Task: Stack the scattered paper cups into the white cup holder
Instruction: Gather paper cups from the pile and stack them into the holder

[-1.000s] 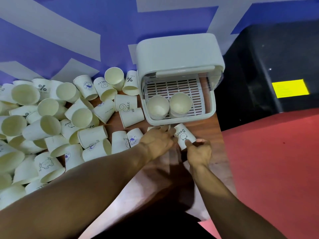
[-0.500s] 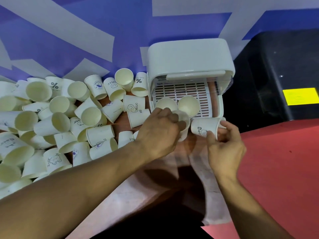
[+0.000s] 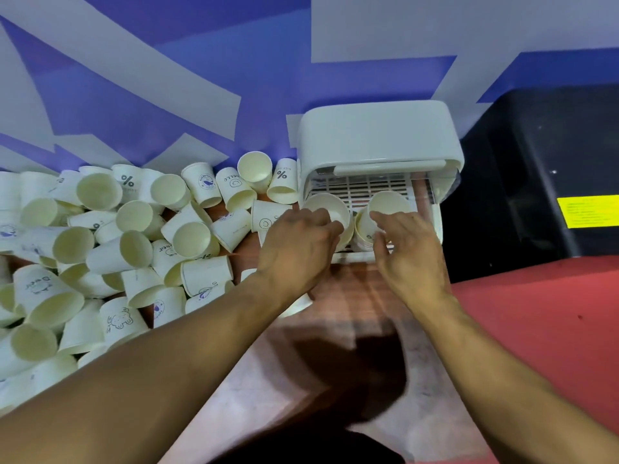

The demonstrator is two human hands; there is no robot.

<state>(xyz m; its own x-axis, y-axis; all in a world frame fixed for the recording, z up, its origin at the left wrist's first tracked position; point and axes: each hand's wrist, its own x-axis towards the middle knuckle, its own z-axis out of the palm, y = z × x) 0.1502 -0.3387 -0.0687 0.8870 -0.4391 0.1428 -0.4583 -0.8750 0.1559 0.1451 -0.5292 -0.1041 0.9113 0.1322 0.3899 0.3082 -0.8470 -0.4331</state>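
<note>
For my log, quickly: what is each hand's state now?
Left hand: grips left cup.
Right hand: touches right cup; grip cannot be told.

Looks like a staged test bench in a lab or commercial room, hard to pin down further. Wood-grain table (image 3: 351, 293) under my fingers (image 3: 395, 220). Left of them, dozens of printed paper cups (image 3: 134, 229) in a heap. Just beyond, white cup holder (image 3: 378, 135) against a blue-and-grey painted wall (image 3: 167, 78). To the right: red floor (image 3: 536, 329), black cabinet (image 3: 536, 162) with a yellow label (image 3: 588, 211), text unreadable.
</note>
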